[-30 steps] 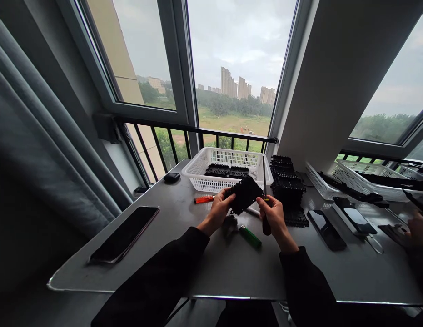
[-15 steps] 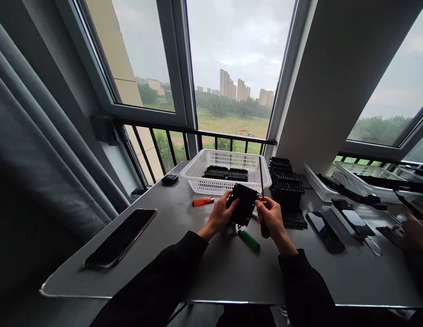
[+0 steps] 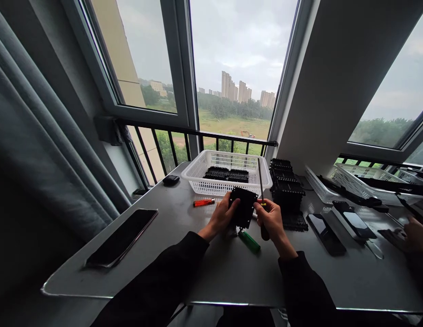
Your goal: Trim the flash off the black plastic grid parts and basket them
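My left hand (image 3: 221,213) is closed on a flat black plastic plate (image 3: 244,209), its thumb across the face. The plate is tilted up above the table, with small holes and notches along its edges. In my right hand (image 3: 271,218) is a screwdriver (image 3: 261,181), its long thin shaft pointing up and its dark handle in the palm. That hand's thumb and fingertips also meet the plate's right edge. Just below the plate lies a green-handled object (image 3: 249,241). A red-orange handled tool (image 3: 203,202) rests left of my left hand.
A white basket (image 3: 228,186) holding black plastic parts stands behind my hands. To its right rises a stack of black parts (image 3: 286,186). Phones (image 3: 326,234) lie at right, a large dark tablet-like slab (image 3: 122,238) at left. Another person's hand (image 3: 415,234) is at far right.
The plate has turned slightly and shifted a little left and down in my hands. Both hands keep their hold. The view has moved very slightly.
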`<state>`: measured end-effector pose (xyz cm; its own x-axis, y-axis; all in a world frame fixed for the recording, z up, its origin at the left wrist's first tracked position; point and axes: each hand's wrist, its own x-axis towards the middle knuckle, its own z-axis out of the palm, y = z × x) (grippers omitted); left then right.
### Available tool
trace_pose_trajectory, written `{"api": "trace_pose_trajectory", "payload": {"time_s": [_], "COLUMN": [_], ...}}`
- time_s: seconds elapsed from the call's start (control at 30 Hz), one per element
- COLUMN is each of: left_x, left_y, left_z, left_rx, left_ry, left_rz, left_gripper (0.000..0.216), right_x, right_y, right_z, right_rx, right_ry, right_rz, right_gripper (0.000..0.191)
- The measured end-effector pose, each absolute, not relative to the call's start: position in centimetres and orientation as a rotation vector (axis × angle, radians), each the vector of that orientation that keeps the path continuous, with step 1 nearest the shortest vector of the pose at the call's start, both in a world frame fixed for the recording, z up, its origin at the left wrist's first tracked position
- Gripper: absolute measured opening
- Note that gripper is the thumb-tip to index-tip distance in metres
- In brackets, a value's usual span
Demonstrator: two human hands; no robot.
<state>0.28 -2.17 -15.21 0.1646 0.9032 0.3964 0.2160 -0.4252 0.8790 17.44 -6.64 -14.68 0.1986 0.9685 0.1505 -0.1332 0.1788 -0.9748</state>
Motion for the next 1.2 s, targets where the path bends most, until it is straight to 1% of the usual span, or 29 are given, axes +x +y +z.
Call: {"api": "trace_pose_trajectory", "payload": {"time_s": [0.13,0.2,0.47,0.57,0.7,1.03,1.2], "left_x": [0.5,0.5,0.4,0.5,0.6,0.4,0.3], "left_y": [-2.4,-2.3,-2.6,-2.9,-3.1,-3.0,-2.7], "left_z": [-15.2,-15.2,-15.1,-14.9,-14.7,-14.6,-14.8], "left_rx": [1.728,1.678,1.518,1.527,1.566,1.500,1.458], "left_ry": [1.029,1.045,1.039,1.029,1.002,1.002,1.020], "left_rz": [1.352,1.402,1.491,1.512,1.519,1.554,1.620], "left_gripper": [0.028,0.027,0.033,0.036,0.036,0.037,0.037], "right_x": [17.3,17.1,15.4,15.0,15.0,15.3,15.5], "right_y": [-6.7,-6.9,-8.6,-8.8,-8.4,-8.2,-8.1], "right_z": [-14.4,-14.1,-13.0,-13.4,-14.2,-14.6,-14.6], "right_rx": [-1.048,-1.025,-0.948,-0.988,-1.050,-1.213,-1.323], "right_ry": [-1.037,-1.026,-1.206,-1.309,-1.426,-1.389,-1.420], "right_rz": [0.948,0.956,1.207,1.241,1.171,1.042,0.832], "right_gripper": [0.046,0.050,0.054,0.053,0.053,0.051,0.050]}}
